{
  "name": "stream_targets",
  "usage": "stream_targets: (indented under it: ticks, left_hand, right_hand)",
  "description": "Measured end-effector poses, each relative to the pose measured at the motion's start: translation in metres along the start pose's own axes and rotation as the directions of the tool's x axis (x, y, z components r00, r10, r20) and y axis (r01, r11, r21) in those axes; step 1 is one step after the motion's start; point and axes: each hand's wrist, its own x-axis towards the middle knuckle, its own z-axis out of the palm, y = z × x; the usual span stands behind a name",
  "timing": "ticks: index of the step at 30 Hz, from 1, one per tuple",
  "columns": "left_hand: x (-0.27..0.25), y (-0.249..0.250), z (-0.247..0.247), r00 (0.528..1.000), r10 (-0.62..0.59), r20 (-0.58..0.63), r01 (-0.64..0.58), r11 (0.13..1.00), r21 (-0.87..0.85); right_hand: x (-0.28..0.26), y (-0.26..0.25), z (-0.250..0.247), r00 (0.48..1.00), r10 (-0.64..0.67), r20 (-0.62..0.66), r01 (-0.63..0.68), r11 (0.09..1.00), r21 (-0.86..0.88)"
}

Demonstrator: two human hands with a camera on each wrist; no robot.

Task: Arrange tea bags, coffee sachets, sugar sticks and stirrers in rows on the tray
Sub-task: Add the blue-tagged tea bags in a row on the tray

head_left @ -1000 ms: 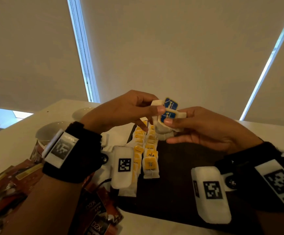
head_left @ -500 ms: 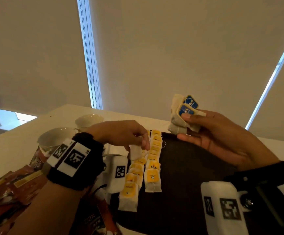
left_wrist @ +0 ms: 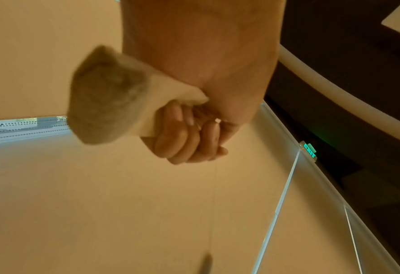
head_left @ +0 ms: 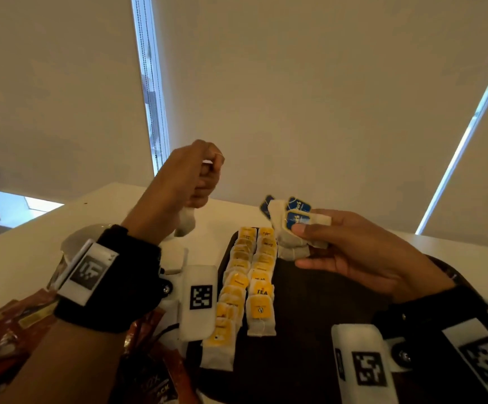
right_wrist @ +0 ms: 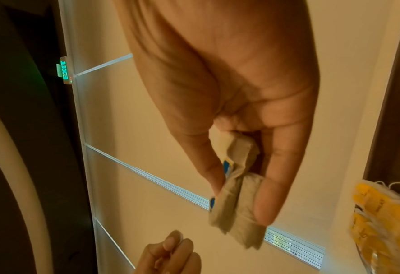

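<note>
Tea bags, part-sorted on dark tray [head_left: 324, 301].
Left hand [head_left: 184, 182] pinches one tea bag [head_left: 186, 221] at 11 o'clock; right hand [head_left: 362, 258] pinches blue-tagged bundle [head_left: 291, 228] at 1 o'clock; yellow-tagged rows [head_left: 248, 287] centre.

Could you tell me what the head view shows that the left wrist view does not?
Only the head view shows the tray, its two rows of yellow tea bags, the right hand pinching the blue-tagged tea bags, the cups and the brown sachets. Only the left wrist view shows an exit sign and the curled fingers from below. Both show the left hand gripping one tea bag and the pale blinds.
</note>
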Motion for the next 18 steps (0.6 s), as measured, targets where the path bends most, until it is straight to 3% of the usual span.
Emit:
stream_targets:
  ticks: [2,4,6,9,12,18]
  left_hand:
    - [0.0,-0.001,-0.002,0.995,0.027,-0.091,-0.028,0.999,-0.018]
    - [0.0,-0.004,-0.002,0.996,-0.002,-0.09,0.009,0.997,0.08]
    - [0.0,-0.007,0.003,0.996,-0.09,0.022,0.079,0.949,0.305]
    - [-0.004,-0.014,0.017,0.942,-0.19,0.277,0.009,0.838,0.546]
    - [-0.009,-0.016,0.028,0.88,-0.177,0.441,-0.076,0.863,0.499]
    - [-0.01,-0.018,0.031,0.929,-0.018,0.37,-0.126,0.925,0.359]
  right_hand:
    - [0.001,0.0,0.0,1.0,-0.014,-0.018,0.014,1.0,0.013]
    - [0.001,0.0,0.001,0.999,-0.03,-0.028,0.03,0.999,0.015]
    - [0.001,0.001,0.003,0.999,-0.046,-0.024,0.046,0.999,0.015]
    - [0.002,0.003,0.008,0.998,-0.056,0.015,0.056,0.998,-0.002]
    - [0.001,0.005,0.013,0.996,-0.071,0.056,0.074,0.997,-0.036]
    - [0.0,0.005,0.016,0.991,-0.126,-0.042,0.124,0.99,-0.063]
